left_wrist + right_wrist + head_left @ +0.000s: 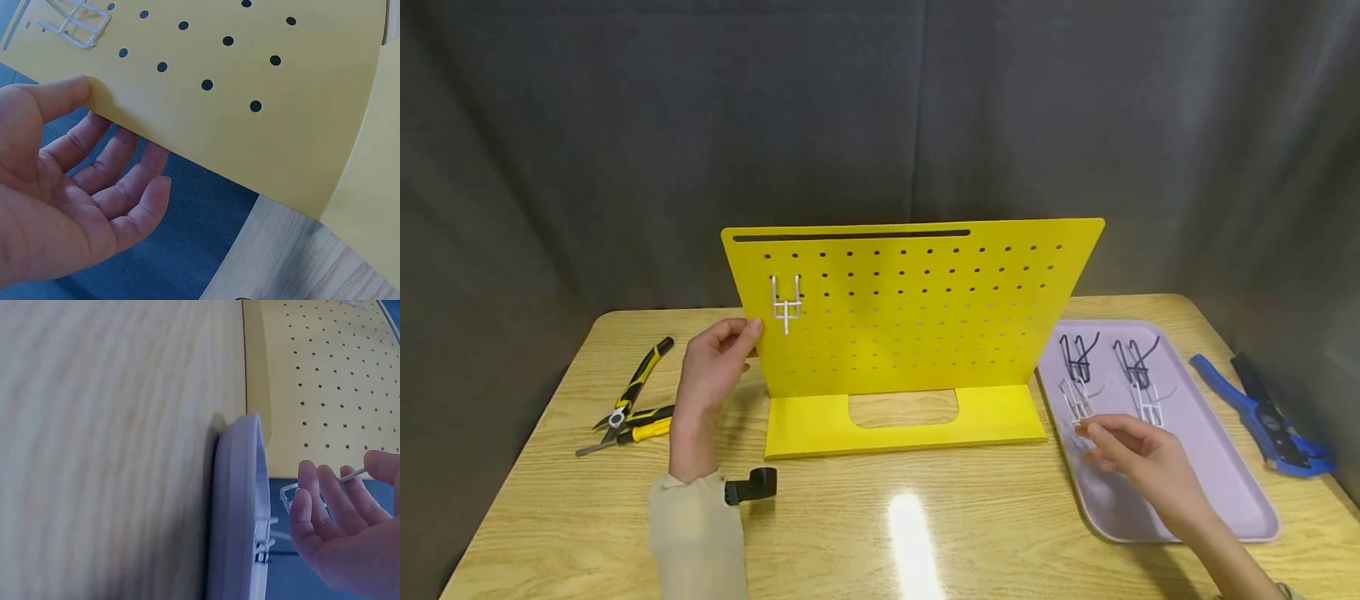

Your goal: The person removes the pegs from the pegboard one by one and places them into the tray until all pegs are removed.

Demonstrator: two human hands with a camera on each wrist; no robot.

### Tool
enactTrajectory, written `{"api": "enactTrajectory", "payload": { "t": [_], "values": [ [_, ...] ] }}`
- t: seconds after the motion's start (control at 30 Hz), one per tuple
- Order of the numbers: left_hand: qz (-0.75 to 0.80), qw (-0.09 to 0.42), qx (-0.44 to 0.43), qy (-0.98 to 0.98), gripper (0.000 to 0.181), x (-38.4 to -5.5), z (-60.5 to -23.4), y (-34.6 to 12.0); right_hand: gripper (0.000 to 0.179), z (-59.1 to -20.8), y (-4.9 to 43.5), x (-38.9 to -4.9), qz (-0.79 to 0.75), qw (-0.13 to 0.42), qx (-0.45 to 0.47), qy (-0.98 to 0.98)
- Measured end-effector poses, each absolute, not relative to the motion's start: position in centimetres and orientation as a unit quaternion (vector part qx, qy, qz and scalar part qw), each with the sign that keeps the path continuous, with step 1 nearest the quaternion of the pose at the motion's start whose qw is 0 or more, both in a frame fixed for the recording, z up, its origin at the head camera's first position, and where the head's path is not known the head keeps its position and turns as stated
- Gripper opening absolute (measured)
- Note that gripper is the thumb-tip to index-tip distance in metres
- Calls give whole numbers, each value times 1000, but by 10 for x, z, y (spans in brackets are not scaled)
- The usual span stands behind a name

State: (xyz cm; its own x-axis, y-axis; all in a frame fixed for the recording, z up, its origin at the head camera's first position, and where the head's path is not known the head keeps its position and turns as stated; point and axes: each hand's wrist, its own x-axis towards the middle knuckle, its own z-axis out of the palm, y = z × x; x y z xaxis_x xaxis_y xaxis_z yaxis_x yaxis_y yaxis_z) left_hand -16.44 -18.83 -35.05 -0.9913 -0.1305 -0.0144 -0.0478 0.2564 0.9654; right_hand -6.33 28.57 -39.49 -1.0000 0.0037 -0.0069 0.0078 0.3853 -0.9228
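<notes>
A yellow pegboard (898,380) stands on its folded base on the wooden table. A white double wire hook (786,316) hangs in its upper left holes. My left hand (718,362) grips the board's left edge, thumb on the front face and fingers behind it. At the right, my right hand (1142,467) pinches another white wire hook (353,475) between thumb and fingers, over the tray's left part. Its frame shows past the fingertips in the right wrist view. Beyond the hand, two black wire hooks (1078,367) and a white one (1150,410) lie on the tray.
The lilac tray (1206,492) stands right of the pegboard. Beside it lies a blue and black hand tool (1262,417). Yellow-black pliers (643,371) and a yellow-handled screwdriver (647,430) lie at the left. Behind the table hangs a dark curtain (820,125).
</notes>
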Motion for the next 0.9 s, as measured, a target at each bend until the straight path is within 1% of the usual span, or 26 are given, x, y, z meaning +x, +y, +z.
{"api": "enactTrajectory", "payload": {
  "t": [0.27,0.37,0.57,0.8,0.9],
  "values": [
    [-607,42,51,-792,46,-164,-350,-190,33,-401,301,-55,-543,15,37,839],
    [-608,37,54,-791,47,-164,-350,-190,34,-403,304,-54,-540,24,45,840],
    [-609,38,52,-791,46,-164,-351,-189,34,-407,309,-53,-541,40,47,839],
    [-612,33,58,-788,47,-164,-351,-188,31,-408,312,-53,-535,38,44,843],
    [-612,35,56,-788,46,-164,-350,-188,33,-408,313,-52,-528,39,45,847]
  ]
}}
